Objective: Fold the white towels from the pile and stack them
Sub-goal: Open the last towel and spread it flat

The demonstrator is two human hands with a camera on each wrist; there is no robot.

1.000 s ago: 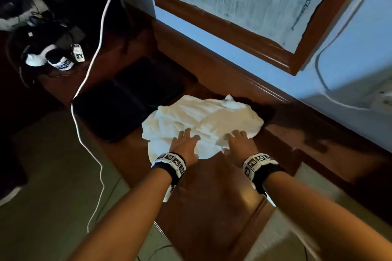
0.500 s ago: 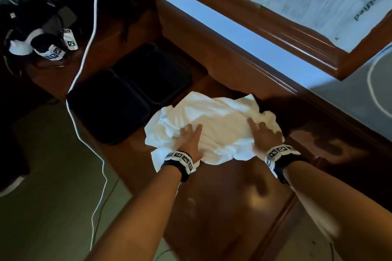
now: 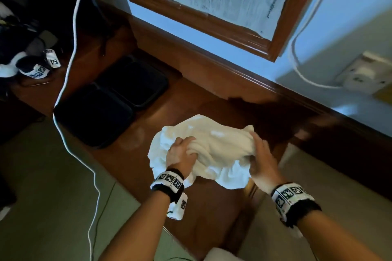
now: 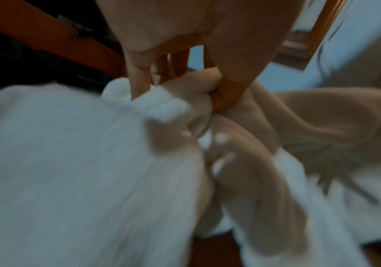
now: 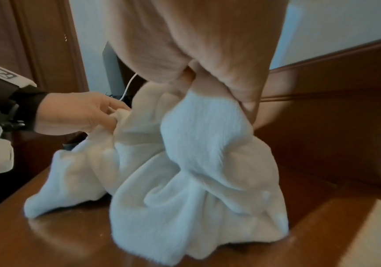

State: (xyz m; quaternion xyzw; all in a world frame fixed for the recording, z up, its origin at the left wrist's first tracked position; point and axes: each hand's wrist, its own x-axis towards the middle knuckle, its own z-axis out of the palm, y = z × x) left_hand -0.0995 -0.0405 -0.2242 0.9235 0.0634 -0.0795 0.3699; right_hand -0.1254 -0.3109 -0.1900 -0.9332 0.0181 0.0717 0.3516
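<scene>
A crumpled white terry-cloth towel point(image 3: 209, 150) lies bunched on the polished brown wooden table point(image 3: 212, 214), near its front edge. The left hand point(image 3: 180, 154) has its grip closed around a fold of cloth at the bundle's left side; the right hand point(image 3: 262, 161) pinches the right end, lifting it so the fabric hangs in soft drapes. It looks light, limp and non-slippery, so it will sag wherever unsupported. Best taken at two adjacent corners or along one hem, then shaken flat.

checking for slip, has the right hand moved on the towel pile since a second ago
Yes. The right hand went from the pile's near middle to its right end, toward the wall socket, and now grips it.
</scene>
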